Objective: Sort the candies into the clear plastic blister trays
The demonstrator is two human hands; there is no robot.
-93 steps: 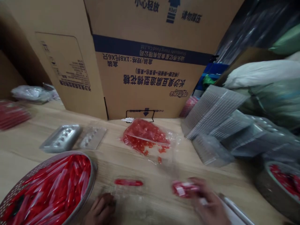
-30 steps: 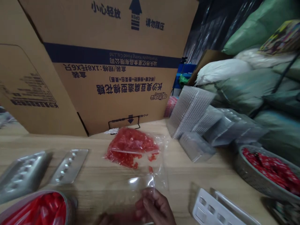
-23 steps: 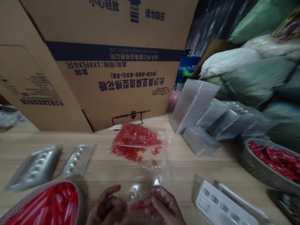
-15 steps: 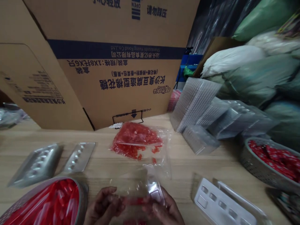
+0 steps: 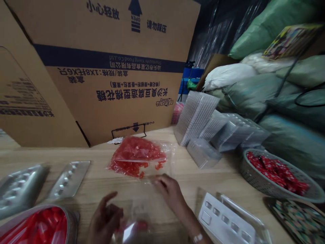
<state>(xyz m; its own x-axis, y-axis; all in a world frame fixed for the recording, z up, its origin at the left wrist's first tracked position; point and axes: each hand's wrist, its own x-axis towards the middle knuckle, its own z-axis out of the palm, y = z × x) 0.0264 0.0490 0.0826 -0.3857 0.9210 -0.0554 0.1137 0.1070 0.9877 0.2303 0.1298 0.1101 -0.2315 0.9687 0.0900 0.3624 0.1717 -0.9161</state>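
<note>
My left hand (image 5: 105,220) is at the bottom edge, blurred, fingers curled on a clear plastic pack (image 5: 132,228) with a red piece inside. My right hand (image 5: 169,189) is stretched forward over the wooden table (image 5: 208,176). Its fingertips are bunched together at the near edge of a clear bag of small red pieces (image 5: 137,156). What the fingertips pinch, if anything, is too small to see. A few loose red pieces lie by the bag's mouth.
A large cardboard box (image 5: 114,67) stands behind the bag. Two metal mould trays (image 5: 68,178) lie at left, above a bowl of red sachets (image 5: 38,227). A white tray (image 5: 225,223), stacked clear blister trays (image 5: 200,115), a basket of red packets (image 5: 276,173) and sacks (image 5: 254,88) are at right.
Both hands held the clear pack together half a second ago. My right hand has let go and moved forward to the bag of red pieces; my left hand keeps the pack.
</note>
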